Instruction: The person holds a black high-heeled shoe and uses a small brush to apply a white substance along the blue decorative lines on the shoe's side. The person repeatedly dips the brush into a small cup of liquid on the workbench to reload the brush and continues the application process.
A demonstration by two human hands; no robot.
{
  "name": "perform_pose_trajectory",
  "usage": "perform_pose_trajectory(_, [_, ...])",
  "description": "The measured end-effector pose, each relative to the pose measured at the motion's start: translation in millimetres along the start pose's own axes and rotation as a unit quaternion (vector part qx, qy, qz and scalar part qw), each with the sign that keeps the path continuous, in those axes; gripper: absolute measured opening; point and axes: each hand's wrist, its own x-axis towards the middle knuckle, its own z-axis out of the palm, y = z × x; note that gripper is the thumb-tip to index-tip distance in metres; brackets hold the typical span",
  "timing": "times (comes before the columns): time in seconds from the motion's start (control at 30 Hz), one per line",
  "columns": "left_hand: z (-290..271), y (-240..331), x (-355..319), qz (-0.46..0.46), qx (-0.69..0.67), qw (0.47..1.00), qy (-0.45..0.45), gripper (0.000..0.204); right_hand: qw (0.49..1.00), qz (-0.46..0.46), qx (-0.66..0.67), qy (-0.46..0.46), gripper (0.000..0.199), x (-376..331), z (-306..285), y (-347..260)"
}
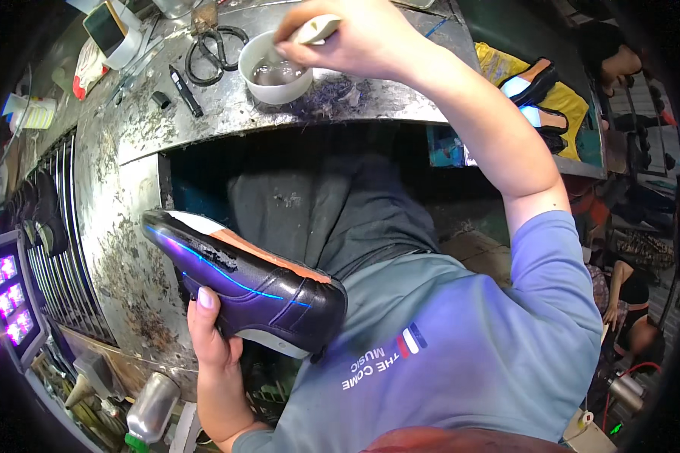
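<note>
Head view: L grip (213, 328) clamps black shoe (245, 279), prob. light, firm-heeled, tacky nr sole (261, 255); best held by upper (291, 308). R grip (347, 45) pinches white-handled tool (319, 29).

Scissors (219, 54) between pen (185, 92) and bowl (279, 94) on the bench (140, 121)

"What colours on the shoe (313, 306)?"
"Black, with orange and white along one edge and a thin blue line."
"And the bowl (279, 95)?"
"White; the counter (147, 109) is blotchy grey, the cloth (572, 104) yellow."
</note>
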Motion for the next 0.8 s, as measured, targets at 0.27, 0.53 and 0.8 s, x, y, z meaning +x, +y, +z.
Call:
perform_pose_trajectory(0.27, [2,7,-5,-0.02,0.003,1.0,0.015,0.06,0.951,-0.039,0.307,0.014,0.021,4,-10,-27])
perform_pose_trajectory(0.53, [11,19,-8,-0.024,0.096,0.995,0.022,0.06,0.908,-0.126,0.397,-0.044,0.018,-13,-7,-92])
perform_pose_trajectory(0.8, [23,23,-8,-0.027,0.127,0.991,0.024,0.06,0.917,-0.119,0.38,-0.042,0.018,-11,0,-106])
